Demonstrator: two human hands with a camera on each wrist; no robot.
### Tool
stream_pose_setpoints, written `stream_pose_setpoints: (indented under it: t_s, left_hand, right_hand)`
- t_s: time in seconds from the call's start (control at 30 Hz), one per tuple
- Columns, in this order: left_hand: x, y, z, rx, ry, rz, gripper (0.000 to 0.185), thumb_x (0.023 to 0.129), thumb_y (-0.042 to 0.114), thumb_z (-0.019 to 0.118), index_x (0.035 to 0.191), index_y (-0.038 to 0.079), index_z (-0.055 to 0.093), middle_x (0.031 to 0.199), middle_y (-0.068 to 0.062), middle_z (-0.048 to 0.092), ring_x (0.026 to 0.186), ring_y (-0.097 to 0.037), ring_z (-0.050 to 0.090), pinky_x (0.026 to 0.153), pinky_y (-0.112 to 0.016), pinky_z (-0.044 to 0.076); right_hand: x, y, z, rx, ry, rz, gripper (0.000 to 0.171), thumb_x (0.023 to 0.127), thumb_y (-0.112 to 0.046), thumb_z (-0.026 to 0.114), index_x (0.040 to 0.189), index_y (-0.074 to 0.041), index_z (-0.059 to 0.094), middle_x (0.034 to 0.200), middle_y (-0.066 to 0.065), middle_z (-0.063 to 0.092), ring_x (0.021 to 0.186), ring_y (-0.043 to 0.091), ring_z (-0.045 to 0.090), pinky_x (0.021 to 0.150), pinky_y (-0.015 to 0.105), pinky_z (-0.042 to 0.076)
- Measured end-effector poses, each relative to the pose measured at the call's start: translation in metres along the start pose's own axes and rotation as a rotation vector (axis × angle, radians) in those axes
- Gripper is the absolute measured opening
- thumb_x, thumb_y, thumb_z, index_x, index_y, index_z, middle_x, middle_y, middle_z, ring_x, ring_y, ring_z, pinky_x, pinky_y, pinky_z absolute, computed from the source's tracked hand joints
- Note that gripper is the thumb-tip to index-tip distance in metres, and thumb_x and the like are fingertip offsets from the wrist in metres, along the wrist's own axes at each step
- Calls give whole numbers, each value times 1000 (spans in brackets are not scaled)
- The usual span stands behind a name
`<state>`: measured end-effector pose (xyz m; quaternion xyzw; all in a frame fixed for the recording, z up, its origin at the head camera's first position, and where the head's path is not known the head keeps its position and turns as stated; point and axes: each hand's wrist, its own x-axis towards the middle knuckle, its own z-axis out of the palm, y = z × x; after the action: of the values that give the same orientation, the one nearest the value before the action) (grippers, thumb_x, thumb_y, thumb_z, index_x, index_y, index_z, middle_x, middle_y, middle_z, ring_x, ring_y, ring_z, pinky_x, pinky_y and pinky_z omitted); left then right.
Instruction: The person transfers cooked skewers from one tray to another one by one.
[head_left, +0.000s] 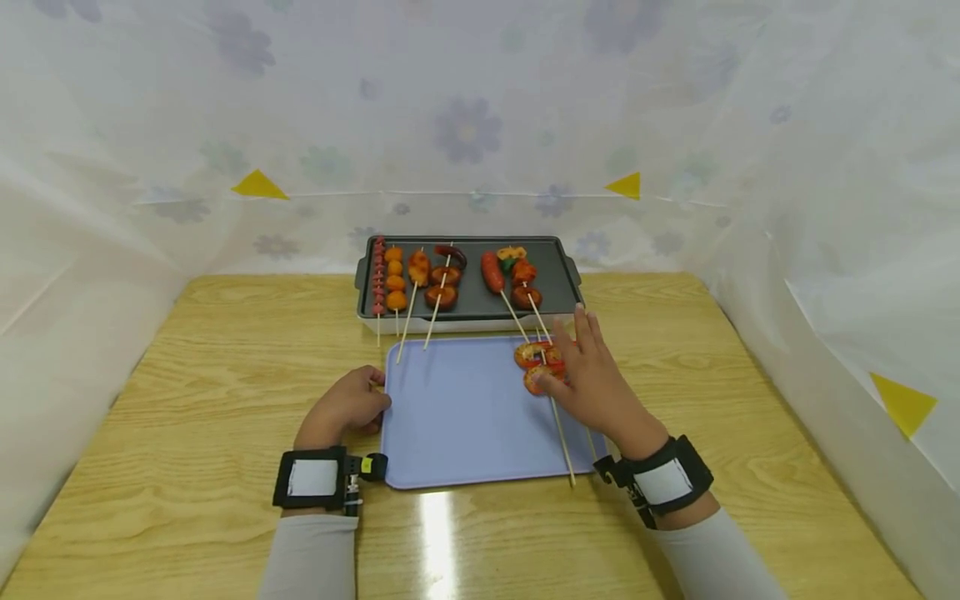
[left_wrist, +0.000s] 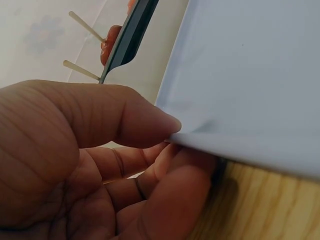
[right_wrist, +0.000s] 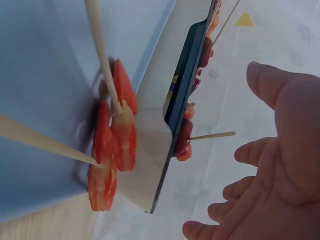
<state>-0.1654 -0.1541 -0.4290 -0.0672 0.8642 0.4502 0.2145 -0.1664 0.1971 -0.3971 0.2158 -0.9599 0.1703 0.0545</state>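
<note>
My left hand [head_left: 347, 404] pinches the left edge of a pale blue tray [head_left: 457, 425]; in the left wrist view the thumb lies on the rim and the fingers curl beneath it. Shrimp skewers [head_left: 534, 382] lie at the tray's right side, their sticks pointing toward me. Over them hovers my right hand [head_left: 600, 392], partly hiding them in the head view. The right wrist view shows two shrimp [right_wrist: 124, 137] on sticks, apart from the right hand [right_wrist: 287, 165], whose fingers are spread and hold nothing.
Behind the tray stands a dark grill pan [head_left: 472, 308] bearing several skewers, among them orange balls [head_left: 396, 283], a sausage [head_left: 492, 272] and mushroom slices [head_left: 441, 297]. Some sticks overhang its front edge toward the tray. A wooden table [head_left: 225, 417] supports everything, with white sheeting [head_left: 465, 217] around it.
</note>
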Motion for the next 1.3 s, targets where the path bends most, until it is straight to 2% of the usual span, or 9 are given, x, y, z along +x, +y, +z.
stream_pose_setpoints:
  t_s: [0.13,0.37,0.53,0.73,0.83,1.0,1.13,1.3]
  left_hand:
    - [1,-1,1,5,-2,-4,39,89,2,56,126,-6,47,81,-14,59,65,-21,58,57,-31,54]
    - [2,-1,1,0,7,-10,39,89,3,57,127,-5,47,81,-13,60,65,-21,59,57,-31,53]
    - [3,-2,1,-1,9,-6,40,89,3,57,126,-5,47,82,-14,59,64,-21,59,57,-30,53]
    - [3,-2,1,1,5,-9,39,89,3,57,126,-5,47,83,-14,60,65,-21,59,57,-31,53]
    - [3,-3,0,1,9,-12,39,89,3,58,126,-5,48,84,-14,59,65,-21,59,57,-31,53]
    - [4,-2,0,14,9,-14,39,90,3,57,127,-5,47,83,-14,60,65,-22,59,57,-31,53]
    - [3,-1,0,16,7,-16,39,90,3,57,127,-5,47,82,-14,60,64,-21,59,56,-31,53]
    - [3,-1,0,18,8,-11,40,89,3,58,127,-5,47,80,-13,60,63,-20,58,56,-30,53]
  right_hand:
    - [11,6,-2,71,-9,10,87,95,-36,65,157,0,15,160,28,-6,147,43,-8,112,63,20]
    - [25,7,-9,96,-7,-3,85,97,-37,62,157,-1,15,162,25,-3,148,43,-4,111,62,24]
    - [37,7,-12,100,12,10,75,99,-36,60,153,3,26,159,28,16,144,47,18,110,61,28]
    - [49,6,-16,120,23,88,66,98,-32,61,148,5,36,147,28,39,133,46,39,106,59,34]
    - [56,6,-16,153,13,127,61,98,-26,61,146,5,40,144,28,43,119,43,52,99,57,42]
    - [67,3,-14,193,30,162,50,99,-20,59,141,6,47,126,25,59,94,35,63,84,51,50]
    - [73,-2,-14,200,56,181,43,99,-18,60,134,7,54,108,20,67,79,29,62,72,44,50]
    - [77,-2,-12,198,50,197,39,98,-13,60,131,7,56,94,17,67,63,22,55,62,38,45]
